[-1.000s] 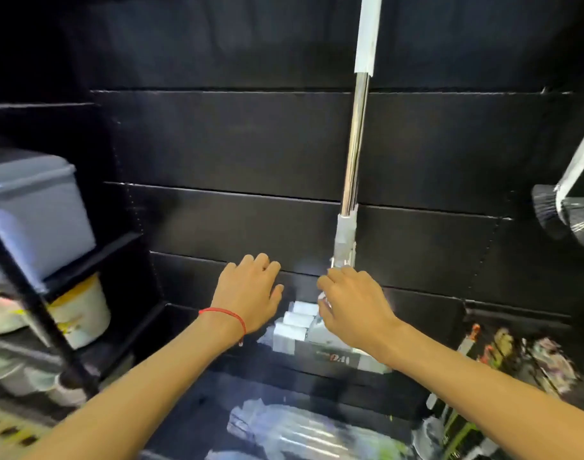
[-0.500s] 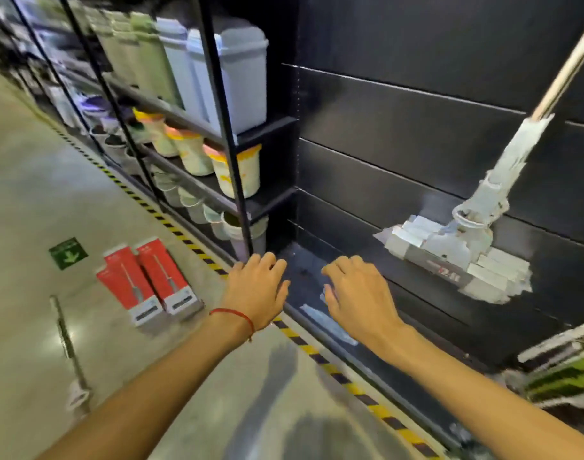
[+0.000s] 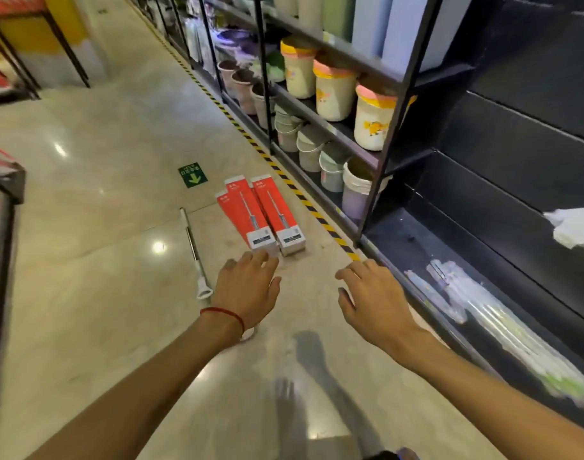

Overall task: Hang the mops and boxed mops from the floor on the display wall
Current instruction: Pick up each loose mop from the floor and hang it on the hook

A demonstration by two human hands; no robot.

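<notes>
1. Your left hand point(image 3: 247, 290) holds nothing. Its fingers point(image 3: 250, 260) are straight and spread, palm down, with the tips just short of the near ends of the boxed mops point(image 3: 260, 214). From this view I cannot tell whether they touch the cardboard.
2. Your right hand point(image 3: 373, 293) also holds nothing, its fingers point(image 3: 353, 268) loosely fanned. It hovers on the aisle side of the hazard stripe point(image 3: 284, 174), close to the stripe's near end.
3. The boxed mops lie on the floor straight ahead of your left fingertips, on the aisle side of the hazard stripe and just beside it. Your left hand is clearly the nearer one. The right would have to cross away from the stripe to reach them.
4. Two red boxes lie side by side and touching, and a third seems to peek out beneath them on the side away from the stripe. Their long axis runs away from you, roughly parallel to the stripe. The grey label ends point at your fingers.
5. I judge the next move to be a grip on a near end, then a lift lengthwise.
6. A bare mop pole point(image 3: 192, 244) lies farther from the stripe than the boxes. It lies roughly along the same line, with its ring end nearest you, beside your left hand.
7. The display wall point(image 3: 516, 154) stands on the far side of the stripe, to your right. A white mop head point(image 3: 576, 227) shows against it.
</notes>
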